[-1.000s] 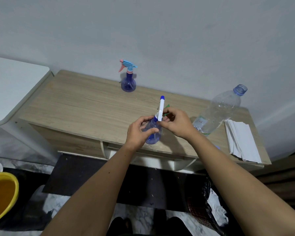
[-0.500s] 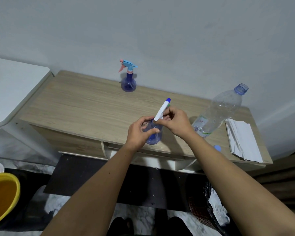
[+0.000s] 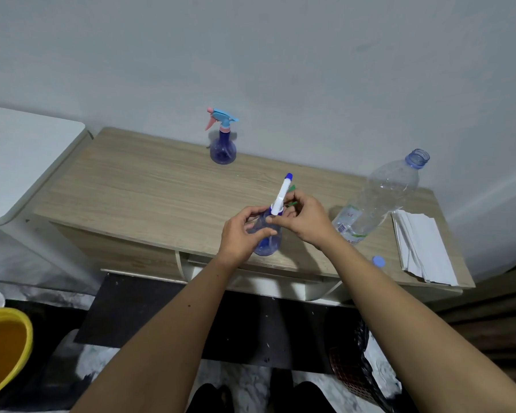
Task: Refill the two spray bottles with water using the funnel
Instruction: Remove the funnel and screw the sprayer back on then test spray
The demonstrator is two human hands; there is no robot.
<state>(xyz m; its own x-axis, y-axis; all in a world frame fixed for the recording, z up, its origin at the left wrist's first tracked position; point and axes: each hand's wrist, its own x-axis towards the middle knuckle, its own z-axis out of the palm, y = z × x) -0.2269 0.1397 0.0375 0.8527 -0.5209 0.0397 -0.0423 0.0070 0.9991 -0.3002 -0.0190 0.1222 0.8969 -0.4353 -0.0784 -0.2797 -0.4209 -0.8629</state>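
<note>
Centre frame: left hand [image 3: 245,234] grips near spray bottle [image 3: 267,236] on desk [image 3: 149,198]; right hand [image 3: 303,220] pinches its sprayer head [image 3: 281,195], likely unscrewing or refitting. Far spray bottle [image 3: 223,144], upper centre, capped. Water bottle [image 3: 379,198] right, open; fill levels unclear.

Both forearms are bare to the frame's edge (no sleeves, watch or rings visible).

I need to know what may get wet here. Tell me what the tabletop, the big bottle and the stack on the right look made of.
Tabletop: pale wood-grain board with a matte finish, probably laminate; the streaks run evenly.
Big bottle: thin clear plastic, crinkled and glossy, with a bluish neck and no cap on.
Stack: white paper sheets or napkins, with layered edges showing; which of the two is unclear.
</note>
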